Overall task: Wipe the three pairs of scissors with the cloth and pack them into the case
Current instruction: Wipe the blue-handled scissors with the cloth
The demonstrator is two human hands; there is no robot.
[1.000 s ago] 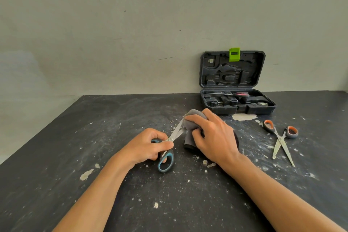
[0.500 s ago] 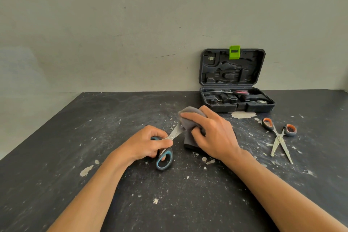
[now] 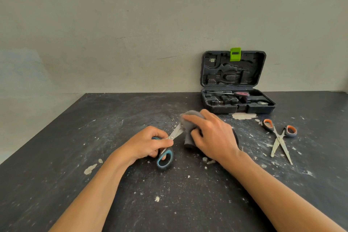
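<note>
Three pairs of scissors are in view across the dark, paint-flecked surface [image 3: 113, 203], and only one sits packed. Largest is the open case [image 3: 237, 102] at the far edge against the wall, lid upright, with the red-handled scissors [image 3: 233, 93] lying across its tray. Near the right edge, in front of the case, the orange-handled scissors [image 3: 279, 136] lie flat with blades splayed and tips toward the near edge, untouched.

At the middle, the right hand [image 3: 212, 137] holds the grey cloth [image 3: 188, 120] bunched over the blade tips, fingers curled round it. The left hand [image 3: 146, 143] has its fingers closed on the handles of the blue-handled scissors [image 3: 165, 153]. Their long axis runs from the handles near the left hand up and rightward into the cloth, so the wiping stroke, I judge, follows that line, the cloth hand sliding along the bare blade between the two hands.

The case lies beyond the right hand, the nearer one to it, with nothing but loose paint chips between. The blade edge under the cloth is the likely hazard.
</note>
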